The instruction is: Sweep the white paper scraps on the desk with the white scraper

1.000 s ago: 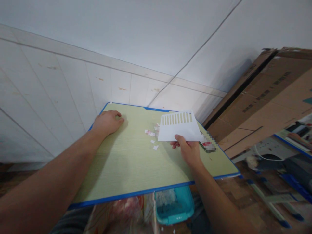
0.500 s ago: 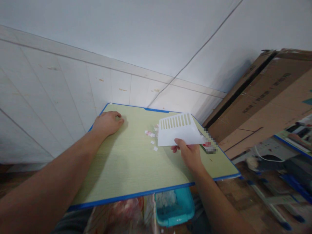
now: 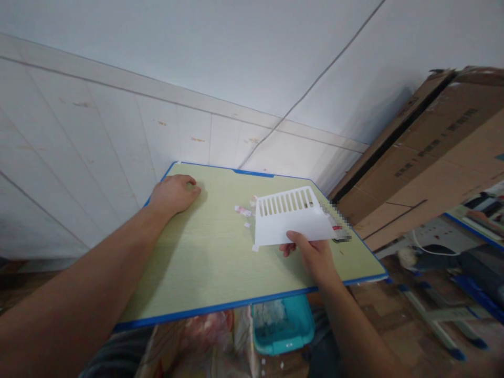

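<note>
My right hand (image 3: 313,254) pinches the lower edge of a white card with a row of long slots (image 3: 293,223), thumb on top and fingers beneath. The card is held over the right half of the desk (image 3: 212,262), its slotted end toward the wall. My left hand (image 3: 173,194) rests at the far left edge of the desk, loosely curled with thumb and forefinger apart and nothing visible in it. Small white and pink paper scraps (image 3: 243,211) lie just left of the card. Behind the card's right end is a blurred-out item (image 3: 340,231) with some red on it.
A tall cardboard box (image 3: 417,157) leans at the right, by the wall. Below the desk's blue front edge sit a turquoise bin (image 3: 287,328) with whitish scraps and a bag (image 3: 208,336) with reddish contents. A grey cable (image 3: 311,89) crosses the wall. Another desk (image 3: 472,226) stands far right.
My right hand has brought the card slightly lower and nearer to me, and its slots face up more. The left hand stays in place. The view has shifted slightly.
</note>
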`<state>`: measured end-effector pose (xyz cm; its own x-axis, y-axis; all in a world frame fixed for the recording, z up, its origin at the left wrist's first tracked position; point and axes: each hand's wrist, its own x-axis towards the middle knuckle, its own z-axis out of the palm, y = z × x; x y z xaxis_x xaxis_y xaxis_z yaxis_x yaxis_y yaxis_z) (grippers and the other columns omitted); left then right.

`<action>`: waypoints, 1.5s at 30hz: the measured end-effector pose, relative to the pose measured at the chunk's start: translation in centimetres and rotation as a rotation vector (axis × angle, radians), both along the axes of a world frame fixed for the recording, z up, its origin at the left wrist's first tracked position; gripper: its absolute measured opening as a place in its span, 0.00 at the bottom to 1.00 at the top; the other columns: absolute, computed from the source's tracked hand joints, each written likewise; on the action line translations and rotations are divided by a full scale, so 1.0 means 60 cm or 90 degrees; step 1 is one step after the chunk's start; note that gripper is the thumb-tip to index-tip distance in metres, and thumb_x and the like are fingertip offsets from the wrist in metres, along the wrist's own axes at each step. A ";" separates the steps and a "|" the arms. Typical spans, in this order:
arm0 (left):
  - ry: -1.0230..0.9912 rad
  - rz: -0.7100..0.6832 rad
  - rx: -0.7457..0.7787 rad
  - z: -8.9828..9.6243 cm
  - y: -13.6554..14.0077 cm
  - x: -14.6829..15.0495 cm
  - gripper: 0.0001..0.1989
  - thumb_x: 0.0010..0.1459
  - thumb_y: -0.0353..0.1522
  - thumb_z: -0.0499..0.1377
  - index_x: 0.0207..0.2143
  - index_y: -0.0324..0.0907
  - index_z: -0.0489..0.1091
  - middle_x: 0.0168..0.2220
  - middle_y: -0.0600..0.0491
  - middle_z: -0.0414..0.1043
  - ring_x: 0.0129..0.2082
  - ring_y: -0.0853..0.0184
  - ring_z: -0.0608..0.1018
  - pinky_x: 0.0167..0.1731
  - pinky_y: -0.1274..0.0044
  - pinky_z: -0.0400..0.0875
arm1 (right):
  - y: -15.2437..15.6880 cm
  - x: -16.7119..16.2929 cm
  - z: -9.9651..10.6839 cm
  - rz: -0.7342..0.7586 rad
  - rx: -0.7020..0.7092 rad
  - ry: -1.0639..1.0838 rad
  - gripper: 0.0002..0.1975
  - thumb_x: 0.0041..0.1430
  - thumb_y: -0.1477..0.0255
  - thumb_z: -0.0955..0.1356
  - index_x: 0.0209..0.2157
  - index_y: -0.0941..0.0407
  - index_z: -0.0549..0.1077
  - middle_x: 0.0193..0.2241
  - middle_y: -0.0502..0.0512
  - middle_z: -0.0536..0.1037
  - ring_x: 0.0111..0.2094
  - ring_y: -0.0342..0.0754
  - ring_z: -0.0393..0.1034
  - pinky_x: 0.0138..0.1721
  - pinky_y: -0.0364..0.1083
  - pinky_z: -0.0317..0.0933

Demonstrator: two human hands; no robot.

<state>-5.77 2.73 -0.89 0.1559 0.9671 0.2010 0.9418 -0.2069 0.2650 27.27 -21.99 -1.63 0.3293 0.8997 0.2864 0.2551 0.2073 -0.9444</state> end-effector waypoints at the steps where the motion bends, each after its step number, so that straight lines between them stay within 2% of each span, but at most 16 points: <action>1: -0.002 0.002 0.001 -0.001 0.000 0.000 0.33 0.73 0.47 0.56 0.68 0.41 0.86 0.73 0.37 0.85 0.73 0.40 0.83 0.72 0.56 0.78 | -0.005 0.003 -0.003 0.003 -0.009 0.001 0.16 0.63 0.58 0.78 0.24 0.50 0.83 0.21 0.57 0.85 0.22 0.54 0.77 0.28 0.52 0.76; 7: 0.000 0.018 -0.001 0.001 0.000 0.002 0.33 0.73 0.49 0.56 0.67 0.44 0.87 0.73 0.37 0.85 0.72 0.36 0.84 0.71 0.51 0.80 | -0.020 0.029 -0.004 0.009 -0.038 0.000 0.20 0.64 0.60 0.77 0.19 0.48 0.80 0.18 0.55 0.81 0.22 0.56 0.76 0.31 0.54 0.78; 14: 0.000 0.015 -0.006 0.000 0.009 0.000 0.35 0.71 0.50 0.56 0.67 0.44 0.87 0.72 0.39 0.85 0.71 0.37 0.84 0.69 0.54 0.80 | -0.045 0.031 0.001 0.004 -0.058 -0.014 0.21 0.63 0.57 0.78 0.18 0.48 0.82 0.19 0.57 0.83 0.23 0.57 0.78 0.32 0.54 0.77; 22: -0.005 0.013 0.008 -0.009 0.015 -0.003 0.36 0.69 0.51 0.57 0.68 0.45 0.87 0.71 0.39 0.87 0.70 0.37 0.85 0.69 0.54 0.80 | -0.041 0.039 -0.020 -0.038 -0.042 0.063 0.15 0.57 0.58 0.78 0.23 0.47 0.78 0.17 0.52 0.78 0.18 0.54 0.71 0.22 0.51 0.69; 26: -0.014 0.016 0.008 -0.009 0.014 -0.001 0.35 0.71 0.51 0.56 0.67 0.44 0.87 0.71 0.38 0.86 0.70 0.36 0.85 0.70 0.53 0.80 | -0.041 0.041 -0.021 -0.013 -0.055 0.038 0.15 0.57 0.60 0.78 0.21 0.49 0.79 0.17 0.54 0.80 0.19 0.53 0.73 0.25 0.51 0.73; 32: -0.016 0.014 0.005 -0.009 0.015 -0.001 0.34 0.69 0.51 0.58 0.66 0.45 0.88 0.70 0.39 0.87 0.70 0.36 0.85 0.69 0.53 0.81 | -0.042 0.048 -0.031 0.020 -0.044 0.099 0.12 0.57 0.63 0.77 0.23 0.50 0.79 0.16 0.51 0.78 0.16 0.51 0.68 0.21 0.50 0.66; 37: -0.009 0.018 0.012 -0.010 0.014 -0.001 0.33 0.71 0.51 0.57 0.66 0.46 0.88 0.71 0.41 0.87 0.71 0.38 0.85 0.70 0.56 0.80 | -0.045 0.048 -0.028 0.026 -0.047 0.078 0.13 0.60 0.64 0.77 0.22 0.50 0.79 0.16 0.52 0.79 0.18 0.51 0.71 0.25 0.50 0.69; 42: -0.013 0.017 0.006 -0.004 0.008 0.001 0.33 0.71 0.50 0.58 0.67 0.44 0.88 0.71 0.39 0.86 0.71 0.37 0.85 0.70 0.56 0.80 | -0.045 0.051 -0.031 0.035 -0.053 0.103 0.10 0.56 0.65 0.77 0.23 0.50 0.79 0.14 0.50 0.76 0.16 0.50 0.67 0.21 0.49 0.64; 45: -0.005 0.016 -0.009 0.003 0.005 0.002 0.34 0.71 0.50 0.58 0.68 0.44 0.87 0.72 0.39 0.86 0.72 0.39 0.85 0.70 0.58 0.80 | -0.045 0.052 -0.035 0.038 -0.045 0.109 0.10 0.57 0.65 0.78 0.24 0.51 0.79 0.16 0.50 0.77 0.16 0.49 0.68 0.21 0.48 0.64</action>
<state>-5.67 3.00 -0.73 0.1294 0.9736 0.1882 0.9446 -0.1787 0.2753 30.37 -24.67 -3.73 0.3131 0.9350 0.1667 0.0785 0.1494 -0.9857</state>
